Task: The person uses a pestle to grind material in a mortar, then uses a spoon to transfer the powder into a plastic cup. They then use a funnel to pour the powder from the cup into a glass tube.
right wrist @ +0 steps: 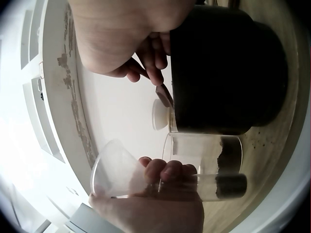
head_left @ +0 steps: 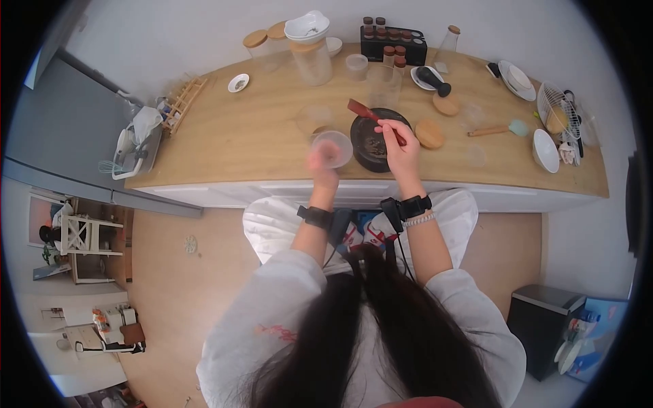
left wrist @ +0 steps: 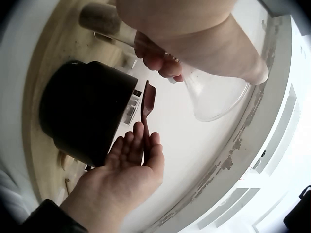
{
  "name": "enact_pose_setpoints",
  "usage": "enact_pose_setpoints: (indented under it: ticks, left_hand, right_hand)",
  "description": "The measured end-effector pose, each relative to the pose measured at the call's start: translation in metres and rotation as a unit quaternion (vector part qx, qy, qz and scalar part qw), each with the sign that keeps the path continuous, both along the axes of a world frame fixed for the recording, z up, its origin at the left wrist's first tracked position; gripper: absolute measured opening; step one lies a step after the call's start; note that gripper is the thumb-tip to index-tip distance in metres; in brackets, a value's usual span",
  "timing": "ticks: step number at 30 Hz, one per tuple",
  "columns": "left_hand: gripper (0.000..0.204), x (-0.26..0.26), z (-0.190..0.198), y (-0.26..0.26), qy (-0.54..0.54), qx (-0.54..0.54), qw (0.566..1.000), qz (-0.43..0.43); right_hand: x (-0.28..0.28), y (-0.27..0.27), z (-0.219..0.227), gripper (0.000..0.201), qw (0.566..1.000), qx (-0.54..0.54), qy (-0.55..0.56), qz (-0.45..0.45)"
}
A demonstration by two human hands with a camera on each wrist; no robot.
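We see L hand (head_left: pixel 325 163) fingers wrapped round a clear funnel (head_left: pixel 332 148), lifted above desk (head_left: pixel 258 136) edge, just left of black bowl (head_left: pixel 371 143). R hand (head_left: pixel 401 151) fingers pinch red spatula (head_left: pixel 364 112) over bowl. Cork lid (head_left: pixel 430 134) & glass jars (head_left: pixel 311 62) nearby.

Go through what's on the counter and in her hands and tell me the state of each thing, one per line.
Clear funnel: lifted off the counter, gripped by the left hand.
Red spatula: held by the right hand, over the black bowl.
Black bowl: upright, dark contents inside.
Glass jar: standing beside the bowl, dark grounds at the bottom.
Cork lid: lying off on the counter.
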State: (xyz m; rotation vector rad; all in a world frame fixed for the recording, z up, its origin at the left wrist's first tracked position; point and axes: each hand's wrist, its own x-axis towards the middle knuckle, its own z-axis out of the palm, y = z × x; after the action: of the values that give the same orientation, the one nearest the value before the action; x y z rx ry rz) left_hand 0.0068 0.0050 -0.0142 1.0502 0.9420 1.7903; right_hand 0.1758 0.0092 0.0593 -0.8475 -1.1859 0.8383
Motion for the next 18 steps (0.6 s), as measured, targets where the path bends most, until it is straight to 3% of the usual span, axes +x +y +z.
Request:
enact_pose_setpoints:
  ticks: [4,13,16,18]
  left_hand:
    - [0.064,0.001,-0.011,0.006,-0.065,-0.014,0.997,-0.035]
    - [0.066,0.003,-0.011,-0.002,-0.052,0.003,0.999,-0.012]
    - [0.058,-0.001,-0.008,-0.006,-0.093,0.023,0.993,-0.074]
    - [0.057,0.0,-0.006,-0.006,-0.098,0.025,0.992,-0.071]
  right_hand:
    - [0.0,-0.001,0.003,0.014,1.0,-0.007,-0.015,-0.001]
    - [0.003,0.002,-0.003,0.013,0.999,-0.005,-0.031,-0.004]
    - [0.003,0.001,-0.003,0.012,0.999,-0.005,-0.034,-0.005]
    - [0.001,0.002,-0.005,0.012,1.0,-0.01,-0.017,0.0]
